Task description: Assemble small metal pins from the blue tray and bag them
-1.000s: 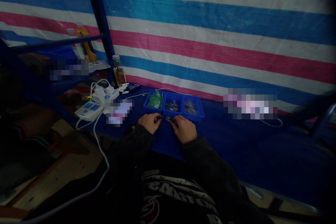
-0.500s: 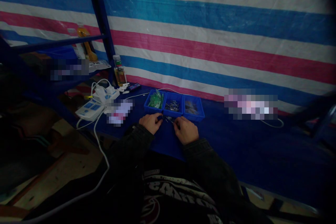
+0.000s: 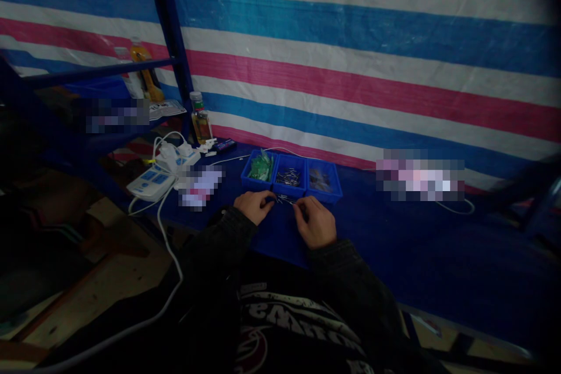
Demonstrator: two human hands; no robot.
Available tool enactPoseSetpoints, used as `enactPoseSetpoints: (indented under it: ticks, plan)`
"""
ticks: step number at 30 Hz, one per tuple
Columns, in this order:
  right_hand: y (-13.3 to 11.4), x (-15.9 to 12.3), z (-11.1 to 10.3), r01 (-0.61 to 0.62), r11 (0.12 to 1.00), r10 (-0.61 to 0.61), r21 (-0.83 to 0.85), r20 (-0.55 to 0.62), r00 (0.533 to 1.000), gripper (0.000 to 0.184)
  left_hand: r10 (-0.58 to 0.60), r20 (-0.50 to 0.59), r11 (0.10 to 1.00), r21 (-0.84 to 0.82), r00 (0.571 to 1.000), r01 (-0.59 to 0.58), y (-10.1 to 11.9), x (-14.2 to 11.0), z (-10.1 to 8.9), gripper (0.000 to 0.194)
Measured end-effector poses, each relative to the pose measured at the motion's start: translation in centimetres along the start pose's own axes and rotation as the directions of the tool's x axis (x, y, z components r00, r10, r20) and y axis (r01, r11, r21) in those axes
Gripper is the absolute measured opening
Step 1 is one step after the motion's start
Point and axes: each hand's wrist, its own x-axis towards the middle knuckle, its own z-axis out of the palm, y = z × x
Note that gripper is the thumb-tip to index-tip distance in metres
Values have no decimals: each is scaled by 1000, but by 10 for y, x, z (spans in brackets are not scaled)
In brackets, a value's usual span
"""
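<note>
A small pile of thin metal pieces [image 3: 283, 198], like screws or pins, lies on the blue table in front of the middle bin. My left hand [image 3: 253, 208] is at its left side, thumb and fingers pinched together. On the right, my right hand [image 3: 316, 223] is closed too, its fingertips touching the edge of the pile. Whatever either pinch holds is too small to make out. Just behind stand three joined blue bins: a left bin [image 3: 245, 183] with green plastic packets, a middle bin [image 3: 289, 191] with similar metal pieces, and a right bin [image 3: 325, 191] with small brownish bags.
To the left are a white power strip [image 3: 151, 182] with plugs and cables, a blurred-out phone-like item [image 3: 200, 188] and a drink bottle [image 3: 201, 123]. A blue metal frame [image 3: 173, 41] rises there. A striped tarp [image 3: 350, 82] hangs behind the table [image 3: 394, 234].
My right hand has shifted slightly right and down, away from the pile's middle, so more of the metal pieces show. My left hand has barely moved.
</note>
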Motion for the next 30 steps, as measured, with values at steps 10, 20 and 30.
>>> enactPoseSetpoints:
  ticks: [10, 20, 30]
  plan:
    - [-3, -1, 0, 70, 994, -71, 82, 15, 997, 16, 94, 2, 981, -168, 996, -92, 5, -1, -6, 35]
    - [-1, -1, -1, 118, 980, -128, 161, 54, 990, 17, 360, 71, 899, -294, 930, -325, 10, -4, -9, 27]
    - [-1, -2, 0, 117, 973, -125, 198, 29, 992, 13, 411, 78, 884, -277, 909, -376, 12, -4, -12, 28]
